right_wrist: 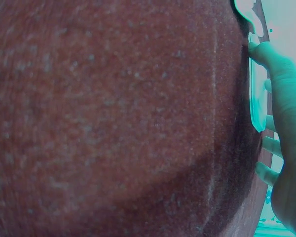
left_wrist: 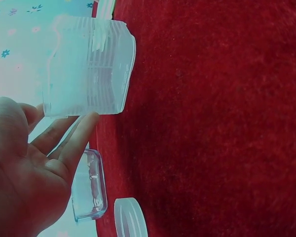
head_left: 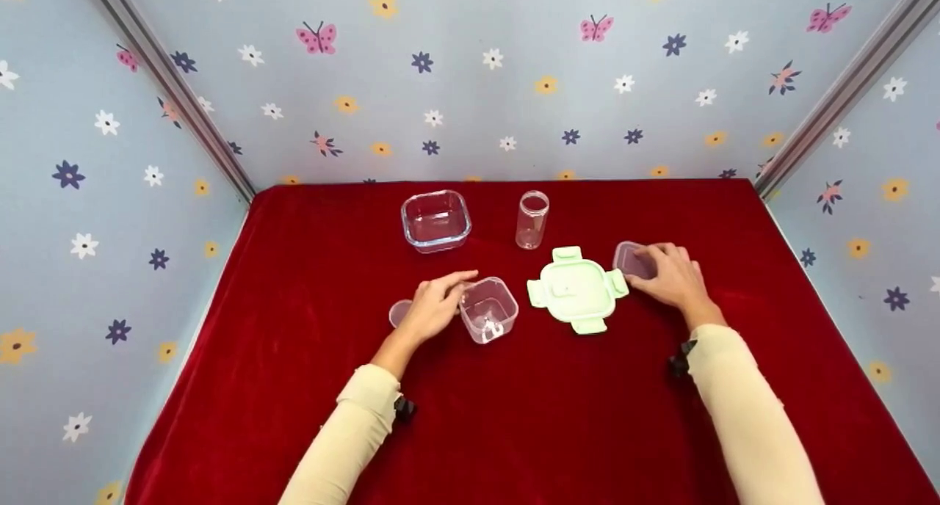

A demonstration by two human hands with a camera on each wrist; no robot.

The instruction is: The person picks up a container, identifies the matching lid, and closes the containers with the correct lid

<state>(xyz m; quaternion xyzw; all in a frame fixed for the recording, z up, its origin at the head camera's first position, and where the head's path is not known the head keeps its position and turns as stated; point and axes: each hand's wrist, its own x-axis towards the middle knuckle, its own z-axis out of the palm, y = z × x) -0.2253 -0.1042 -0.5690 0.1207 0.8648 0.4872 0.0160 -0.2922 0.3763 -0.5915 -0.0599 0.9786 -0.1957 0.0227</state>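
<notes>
My left hand (head_left: 435, 304) holds a clear square plastic container (head_left: 489, 310) at its left wall, fingers along the side. In the left wrist view the ribbed container (left_wrist: 89, 66) stands just beyond the fingertips (left_wrist: 92, 118). At the right, my right hand (head_left: 672, 276) grips a translucent plastic lid (head_left: 633, 261) by its edges. The right wrist view shows that lid (right_wrist: 257, 94) edge-on, low over the cloth, with the thumb at one end. Between the hands lies a light green lid with clip flaps (head_left: 578, 292), close to the translucent one.
Farther back stand a square glass dish (head_left: 435, 230) and a clear cylindrical jar (head_left: 532, 222). A small round translucent lid (head_left: 399, 313) lies partly behind my left hand. Red cloth (head_left: 529, 424) covers the table, with patterned panels (head_left: 499, 86) at the back and sides.
</notes>
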